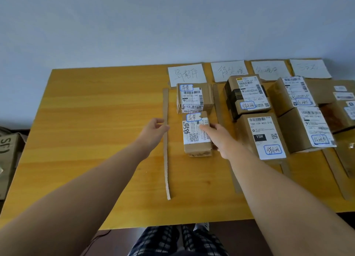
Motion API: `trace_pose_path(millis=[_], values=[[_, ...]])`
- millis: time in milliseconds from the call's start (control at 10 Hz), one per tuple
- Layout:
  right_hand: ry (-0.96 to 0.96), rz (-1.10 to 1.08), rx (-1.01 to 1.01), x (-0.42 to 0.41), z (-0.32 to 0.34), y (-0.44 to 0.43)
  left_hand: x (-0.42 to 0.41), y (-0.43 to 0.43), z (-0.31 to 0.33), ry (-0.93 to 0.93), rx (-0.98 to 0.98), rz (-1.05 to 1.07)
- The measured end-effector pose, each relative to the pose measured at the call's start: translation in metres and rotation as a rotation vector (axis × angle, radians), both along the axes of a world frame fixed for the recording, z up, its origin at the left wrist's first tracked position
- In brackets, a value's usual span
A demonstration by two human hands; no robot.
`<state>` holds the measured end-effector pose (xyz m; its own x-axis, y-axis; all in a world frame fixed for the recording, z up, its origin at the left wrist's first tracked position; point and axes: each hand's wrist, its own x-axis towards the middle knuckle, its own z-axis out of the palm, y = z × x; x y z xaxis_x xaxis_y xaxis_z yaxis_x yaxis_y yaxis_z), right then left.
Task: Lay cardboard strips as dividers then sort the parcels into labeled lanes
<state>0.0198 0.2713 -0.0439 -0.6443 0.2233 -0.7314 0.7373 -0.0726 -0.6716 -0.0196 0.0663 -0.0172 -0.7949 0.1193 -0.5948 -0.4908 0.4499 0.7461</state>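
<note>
Parcels (307,128) stand sorted on the yellow table (86,121), filling its 1-to-3 o'clock part in four lanes that run from 6 toward 12. At the 12 o'clock end of each lane lies a handwritten label sheet. The leftmost sheet (187,75) heads the lane where both hands are.

That lane holds two parcels. The far parcel (195,98) lies just below the sheet, and the near parcel (196,140) touches it on the 6 o'clock side. Each carries a shipping label and a small blue-edged handwritten tag.

A long cardboard strip (165,155) bounds the lane at 9 o'clock, lying flat and slightly bent near its 6 o'clock end. A second strip (217,102) lies at 3 o'clock of these two parcels, partly hidden by the right arm.

The right hand (221,138) rests against the near parcel's 3 o'clock side, its fingers straight and laid over the label rather than curled round the box. The left hand (153,127) reaches the long cardboard strip from 9 o'clock with fingers loosely bent. Its fingertips seem to meet the strip's edge, but whether they pinch it or only touch it cannot be told.

Further toward 3 o'clock, bigger parcels (263,138) sit in pairs in the next lanes, tagged likewise. A brown carton (7,150) sits off the table at 9 o'clock.
</note>
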Motion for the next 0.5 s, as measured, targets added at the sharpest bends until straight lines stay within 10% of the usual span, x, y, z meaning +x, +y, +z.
trace_pose_path(millis=[500], values=[[0.082, 0.027, 0.353, -0.012, -0.002, -0.009, -0.002, -0.016, 0.006, 0.019, -0.019, 0.001]])
